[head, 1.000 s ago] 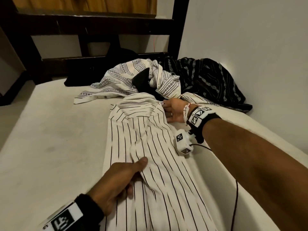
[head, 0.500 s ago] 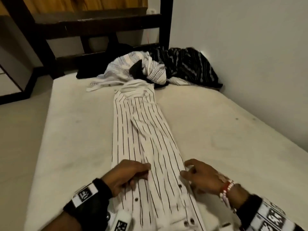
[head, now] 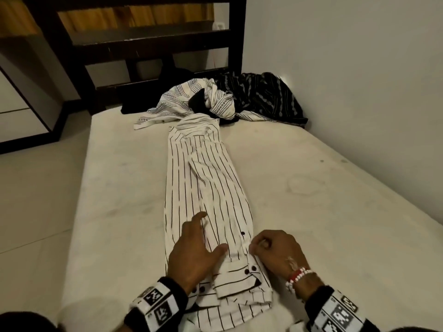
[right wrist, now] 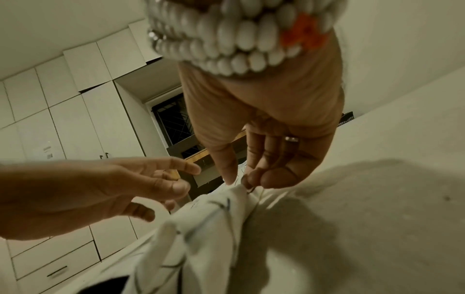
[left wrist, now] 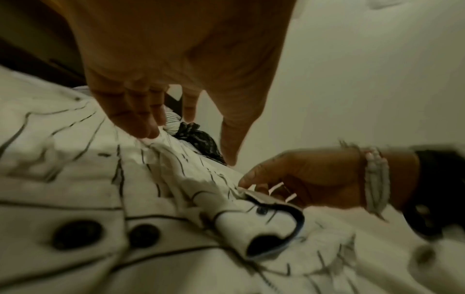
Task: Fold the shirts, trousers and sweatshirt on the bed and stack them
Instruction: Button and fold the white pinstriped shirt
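Shirt: the striped shirt [head: 206,188] lies flat along the middle of the bed [head: 311,200], already narrowed into a long strip with its sleeve laid down the middle; collar at the far end, hem and cuff [head: 237,281] nearest the person
Handling: judged light, limp and creasing easily; it will sag unless taken at two points; the hem corners look the best places to grip for doubling it towards the collar
Left hand: the left hand [head: 194,252] rests on the strip near the hem, fingers extended, grasping nothing
Right hand: the right hand [head: 275,250] pinches the strip's right edge between thumb and fingertips, just beside the cuff
Waiting pile: the patterned white shirt [head: 191,101] and dark garment [head: 266,97] lie crumpled by the headboard [head: 153,44], well apart from both hands
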